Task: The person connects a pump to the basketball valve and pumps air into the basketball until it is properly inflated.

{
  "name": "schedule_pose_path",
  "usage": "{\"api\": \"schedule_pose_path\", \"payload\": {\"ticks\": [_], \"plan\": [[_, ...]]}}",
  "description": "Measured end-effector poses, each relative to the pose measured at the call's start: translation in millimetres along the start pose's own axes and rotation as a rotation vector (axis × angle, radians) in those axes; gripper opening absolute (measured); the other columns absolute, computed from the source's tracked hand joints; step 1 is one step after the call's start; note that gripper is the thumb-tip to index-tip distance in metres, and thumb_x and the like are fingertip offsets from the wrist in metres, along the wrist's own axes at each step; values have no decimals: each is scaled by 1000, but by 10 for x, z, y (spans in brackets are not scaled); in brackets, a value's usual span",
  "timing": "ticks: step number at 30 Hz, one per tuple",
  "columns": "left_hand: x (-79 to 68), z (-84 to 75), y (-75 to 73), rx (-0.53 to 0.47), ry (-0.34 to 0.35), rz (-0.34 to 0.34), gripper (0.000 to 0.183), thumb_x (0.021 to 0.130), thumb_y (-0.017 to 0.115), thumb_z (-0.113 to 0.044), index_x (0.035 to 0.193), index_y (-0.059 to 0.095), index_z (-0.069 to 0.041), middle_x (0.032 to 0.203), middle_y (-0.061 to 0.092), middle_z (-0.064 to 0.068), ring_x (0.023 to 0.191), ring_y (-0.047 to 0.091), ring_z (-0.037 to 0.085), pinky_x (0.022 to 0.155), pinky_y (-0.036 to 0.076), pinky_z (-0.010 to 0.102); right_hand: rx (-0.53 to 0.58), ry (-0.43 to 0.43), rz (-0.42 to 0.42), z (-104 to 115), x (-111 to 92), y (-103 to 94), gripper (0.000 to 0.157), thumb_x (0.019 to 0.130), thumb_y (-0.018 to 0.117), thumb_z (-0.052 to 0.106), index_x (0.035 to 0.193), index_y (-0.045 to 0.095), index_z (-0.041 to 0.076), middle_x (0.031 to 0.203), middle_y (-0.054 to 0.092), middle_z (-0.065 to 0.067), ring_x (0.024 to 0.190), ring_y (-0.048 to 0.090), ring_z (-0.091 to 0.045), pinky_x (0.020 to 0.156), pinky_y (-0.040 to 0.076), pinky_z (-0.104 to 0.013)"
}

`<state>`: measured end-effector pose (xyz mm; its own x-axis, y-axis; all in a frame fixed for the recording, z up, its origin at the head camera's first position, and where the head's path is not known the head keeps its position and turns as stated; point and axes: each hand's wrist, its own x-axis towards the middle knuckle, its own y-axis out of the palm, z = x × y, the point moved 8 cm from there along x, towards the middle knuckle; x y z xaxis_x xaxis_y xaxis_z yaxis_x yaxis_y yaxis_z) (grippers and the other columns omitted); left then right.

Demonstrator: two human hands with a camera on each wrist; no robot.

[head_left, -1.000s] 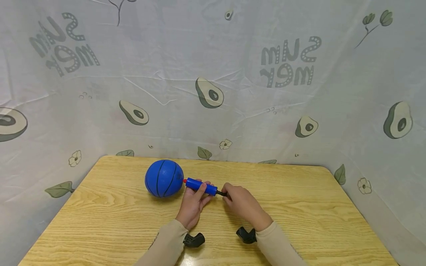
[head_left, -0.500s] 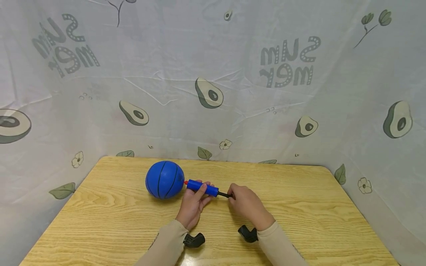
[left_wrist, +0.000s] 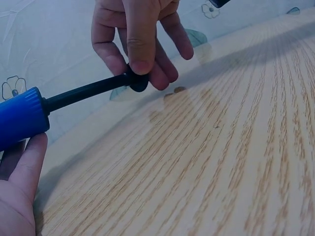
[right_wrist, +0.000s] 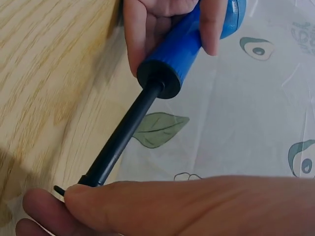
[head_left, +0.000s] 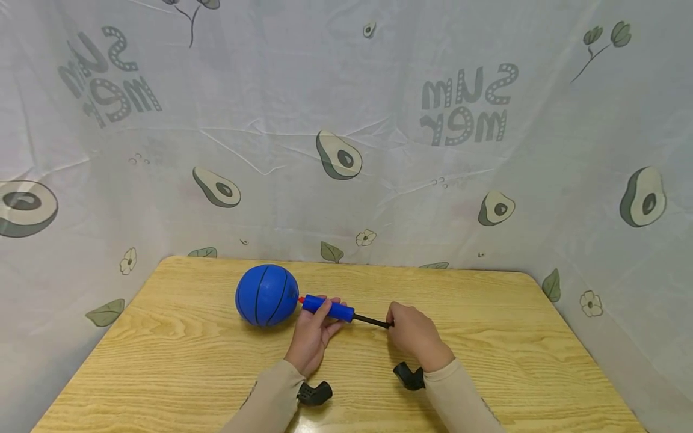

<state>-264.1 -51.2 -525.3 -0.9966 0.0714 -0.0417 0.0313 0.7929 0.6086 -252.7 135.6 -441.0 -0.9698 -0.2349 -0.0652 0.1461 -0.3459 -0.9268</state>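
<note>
A blue ball with black seams (head_left: pixel 267 296) rests on the table's left half. The red tip (head_left: pixel 301 299) of a hand pump meets its right side. My left hand (head_left: pixel 311 337) grips the pump's blue barrel (head_left: pixel 341 312), thumb on top and fingers beneath. From the barrel's right end a black rod (head_left: pixel 370 321) stands well out. At the rod's end my right hand (head_left: pixel 414 334) pinches the small black handle, which shows in the left wrist view as a crossbar (left_wrist: pixel 137 79) between thumb and fingers. In the right wrist view the rod (right_wrist: pixel 125 132) is drawn out of the barrel.
The wooden table (head_left: pixel 178 361) ends at a pale curtain (head_left: pixel 271 78) printed with avocados and leaves, which hangs along the back and both sides. A black piece sits at each wrist, the left one (head_left: pixel 315 394) close above the tabletop.
My right hand has moved to the right, drawing the black rod further out of the barrel. The left hand and the ball stay almost where they were.
</note>
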Motion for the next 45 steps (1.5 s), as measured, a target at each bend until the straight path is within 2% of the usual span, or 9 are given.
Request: {"api": "schedule_pose_path", "payload": {"ticks": [9,16,22,25,30,37,41,45], "plan": [[5,-5,4,53,24,21,59,110,53,-29,149,21,0,153,40,30,131,60,30,110,46,49,-53,-88,-32,91,43,16,8,96,69,1,97,64,7,80,64,-2,63,51,-15,56,44,-32],[0,-19,24,70,14,26,62,109,53,-33,150,23,4,155,39,31,133,58,29,111,45,47,-94,-242,-97,298,23,15,13,95,73,2,96,62,9,75,63,-1,59,51,-12,54,45,-32],[7,-15,38,90,8,47,63,110,52,-34,149,21,5,155,39,31,132,58,26,110,48,43,-130,-397,-197,488,-18,27,15,93,75,3,96,62,9,77,66,0,61,56,-10,56,49,-29],[9,-12,38,96,10,49,62,110,52,-34,149,22,5,155,40,30,132,59,26,109,50,42,-130,-435,-232,543,-31,39,15,92,76,3,98,63,7,79,69,-2,63,59,-12,56,50,-29],[16,-7,22,88,11,40,59,109,53,-32,147,24,3,155,40,30,130,59,26,108,50,41,-99,-371,-225,511,0,67,14,93,76,5,102,64,7,84,71,-4,65,61,-13,57,50,-30],[37,-10,28,72,6,41,59,109,54,-32,146,25,4,153,41,30,128,61,25,107,51,42,-11,-183,-137,322,58,60,9,96,73,7,100,67,10,82,68,0,65,55,-10,57,47,-30],[39,-24,18,66,8,38,59,110,53,-32,147,24,5,152,41,30,128,61,27,108,50,44,-29,-65,-66,168,74,68,8,97,71,8,100,65,11,82,66,1,64,54,-12,55,45,-31],[34,-36,-1,50,7,32,57,110,52,-30,147,24,3,153,40,30,130,60,27,109,49,45,-56,-1,-19,57,64,53,7,98,68,5,100,63,10,82,64,-2,63,54,-16,54,45,-33]]}}
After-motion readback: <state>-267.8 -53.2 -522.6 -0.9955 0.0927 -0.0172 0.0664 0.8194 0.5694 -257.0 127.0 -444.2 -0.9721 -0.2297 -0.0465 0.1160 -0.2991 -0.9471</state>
